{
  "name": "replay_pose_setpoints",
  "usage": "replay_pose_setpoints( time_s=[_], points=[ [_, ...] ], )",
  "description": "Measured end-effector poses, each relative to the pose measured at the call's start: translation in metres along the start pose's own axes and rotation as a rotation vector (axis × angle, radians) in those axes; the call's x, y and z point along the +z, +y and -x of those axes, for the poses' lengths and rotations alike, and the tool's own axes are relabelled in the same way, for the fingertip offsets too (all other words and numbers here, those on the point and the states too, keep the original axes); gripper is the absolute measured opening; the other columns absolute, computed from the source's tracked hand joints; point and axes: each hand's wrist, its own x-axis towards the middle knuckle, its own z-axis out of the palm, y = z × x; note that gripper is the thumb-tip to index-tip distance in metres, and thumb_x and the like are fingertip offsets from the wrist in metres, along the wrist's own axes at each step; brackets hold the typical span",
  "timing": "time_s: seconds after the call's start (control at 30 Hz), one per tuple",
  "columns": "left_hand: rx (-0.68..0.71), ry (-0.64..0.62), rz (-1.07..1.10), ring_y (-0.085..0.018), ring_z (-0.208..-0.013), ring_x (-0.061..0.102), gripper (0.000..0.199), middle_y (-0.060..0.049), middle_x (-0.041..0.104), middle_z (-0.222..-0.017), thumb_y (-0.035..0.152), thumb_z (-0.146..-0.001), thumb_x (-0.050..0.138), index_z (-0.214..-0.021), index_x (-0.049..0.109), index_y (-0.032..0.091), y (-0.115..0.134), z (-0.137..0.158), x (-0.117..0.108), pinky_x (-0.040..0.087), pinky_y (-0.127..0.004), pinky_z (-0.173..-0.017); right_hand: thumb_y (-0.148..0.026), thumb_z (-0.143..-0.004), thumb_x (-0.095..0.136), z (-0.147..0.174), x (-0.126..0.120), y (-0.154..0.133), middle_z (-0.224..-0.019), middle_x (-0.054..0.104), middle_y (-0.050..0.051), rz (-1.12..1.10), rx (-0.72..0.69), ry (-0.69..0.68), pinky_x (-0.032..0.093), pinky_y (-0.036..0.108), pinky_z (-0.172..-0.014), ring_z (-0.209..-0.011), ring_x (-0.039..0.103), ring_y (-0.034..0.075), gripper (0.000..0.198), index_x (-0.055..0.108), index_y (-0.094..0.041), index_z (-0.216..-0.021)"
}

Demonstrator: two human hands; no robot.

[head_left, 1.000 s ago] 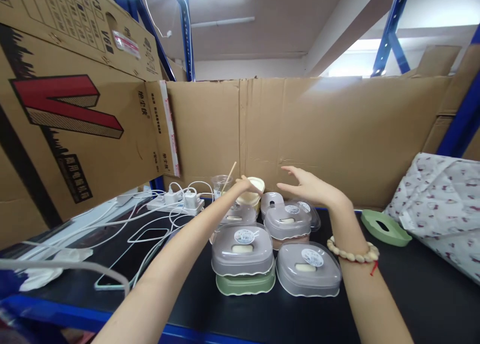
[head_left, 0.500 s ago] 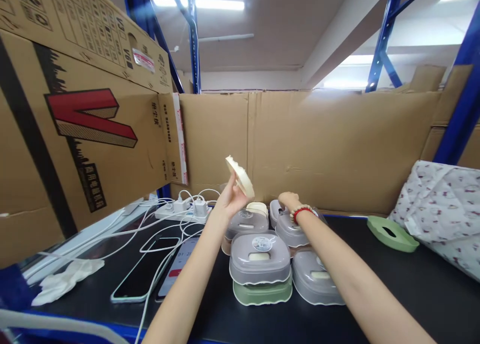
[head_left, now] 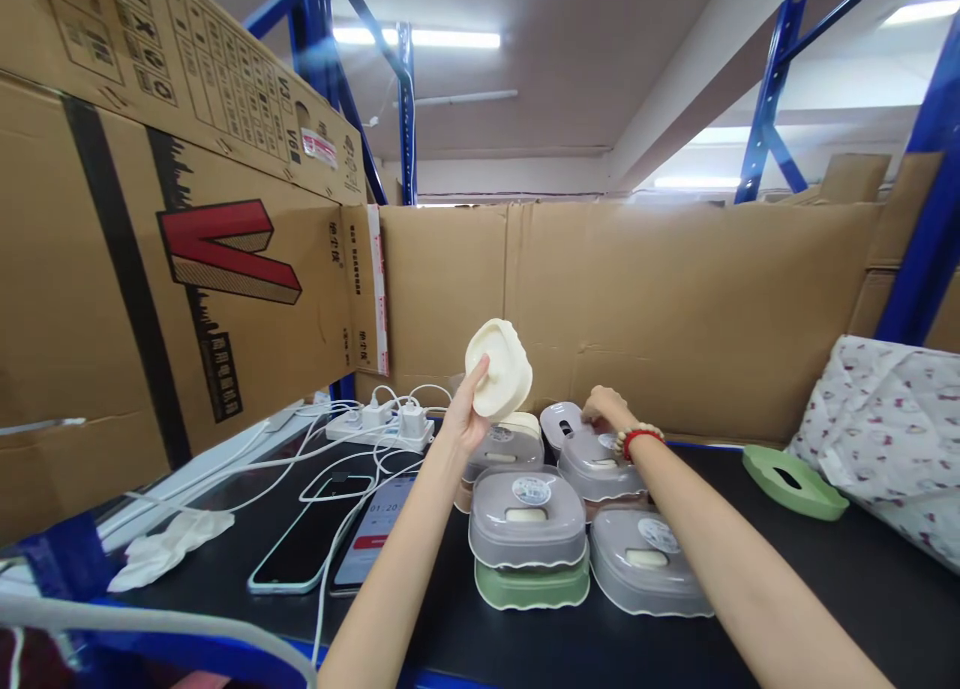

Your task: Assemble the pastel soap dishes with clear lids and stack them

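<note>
My left hand (head_left: 471,409) holds up a cream plastic dish (head_left: 504,367) with a wavy rim, thumb on its near face. At the back of the group of lidded plastic boxes, my right hand (head_left: 609,407) is bent down with its fingers curled; its fingertips are partly hidden, and what they grip cannot be made out. Just left of it stands a pale grey slotted piece (head_left: 559,423). Below it is a box with a see-through grey lid (head_left: 600,465). Nearer are a grey-lidded box (head_left: 526,517) over a green base (head_left: 531,583) and another grey-lidded box (head_left: 646,561).
Two phones (head_left: 307,544) lie at left among white cables (head_left: 330,514) and a power strip (head_left: 375,427). A crumpled tissue (head_left: 169,547) is farther left. On the right are a green slotted piece (head_left: 795,481) and a patterned white bag (head_left: 885,419). Cardboard (head_left: 675,309) walls the back.
My left hand has turned the cream dish so its broad face shows. My right hand has shifted slightly right of the pale grey slotted piece, which shows more. The camera view has shifted slightly.
</note>
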Motion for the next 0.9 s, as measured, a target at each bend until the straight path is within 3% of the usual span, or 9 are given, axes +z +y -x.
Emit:
replay_pose_setpoints(
  time_s=[0.07, 0.33, 0.5, 0.67, 0.77, 0.9],
  points=[
    [0.018, 0.014, 0.009, -0.016, -0.072, 0.071, 0.023, -0.006, 0.073, -0.074, 0.018, -0.087, 0.050, -0.105, 0.062, 0.008, -0.002, -0.002, 0.001, 0.056, -0.025, -0.077, -0.011, -0.053, 0.078, 0.004, -0.008, 0.004, -0.073, 0.071, 0.013, 0.037, 0.046, -0.057, 0.053, 0.027, -0.063, -0.078, 0.069, 0.025, 0.018, 0.071, -0.013, -0.070],
    [0.177, 0.026, -0.136, -0.016, -0.080, 0.070, 0.014, -0.006, 0.074, -0.080, 0.013, -0.082, 0.055, -0.091, 0.066, 0.011, -0.015, -0.013, 0.006, 0.054, -0.025, -0.081, -0.010, -0.067, 0.065, 0.019, -0.023, 0.014, -0.076, 0.073, 0.011, 0.101, -0.009, -0.090, 0.052, 0.021, -0.063, -0.080, 0.070, 0.020, 0.012, 0.073, -0.015, -0.074],
    [0.254, 0.051, -0.277, -0.018, -0.086, 0.069, 0.013, -0.006, 0.073, -0.085, 0.015, -0.075, 0.063, -0.087, 0.065, 0.013, -0.014, -0.013, 0.004, 0.053, -0.027, -0.081, -0.004, -0.066, 0.063, 0.013, -0.020, 0.009, -0.094, 0.073, 0.013, 0.132, -0.096, -0.041, 0.051, 0.023, -0.072, -0.096, 0.067, 0.022, 0.022, 0.074, -0.016, -0.082],
    [0.371, 0.025, -0.359, -0.020, -0.093, 0.066, 0.032, -0.006, 0.072, -0.095, 0.022, -0.066, 0.072, -0.096, 0.064, 0.015, -0.024, 0.014, -0.003, 0.052, -0.029, -0.082, 0.000, -0.059, 0.066, 0.007, -0.008, 0.007, -0.087, 0.072, 0.015, 0.162, -0.039, -0.097, 0.052, 0.024, -0.068, -0.089, 0.069, 0.024, 0.025, 0.073, -0.013, -0.080],
    [0.367, -0.058, -0.427, -0.021, -0.095, 0.065, 0.045, -0.007, 0.071, -0.101, 0.024, -0.062, 0.076, -0.105, 0.063, 0.018, -0.037, 0.040, -0.008, 0.052, -0.029, -0.080, -0.003, -0.055, 0.070, 0.007, -0.003, 0.009, -0.078, 0.072, 0.016, 0.168, 0.024, -0.169, 0.052, 0.026, -0.062, -0.080, 0.070, 0.025, 0.020, 0.072, -0.012, -0.074],
    [0.337, -0.068, -0.359, -0.020, -0.093, 0.065, 0.047, -0.005, 0.071, -0.097, 0.024, -0.063, 0.076, -0.108, 0.062, 0.021, -0.047, 0.065, -0.013, 0.053, -0.028, -0.079, -0.011, -0.057, 0.072, 0.008, 0.002, 0.015, -0.070, 0.072, 0.011, 0.137, 0.033, -0.225, 0.051, 0.025, -0.056, -0.073, 0.070, 0.024, 0.009, 0.071, -0.015, -0.064]
  ],
)
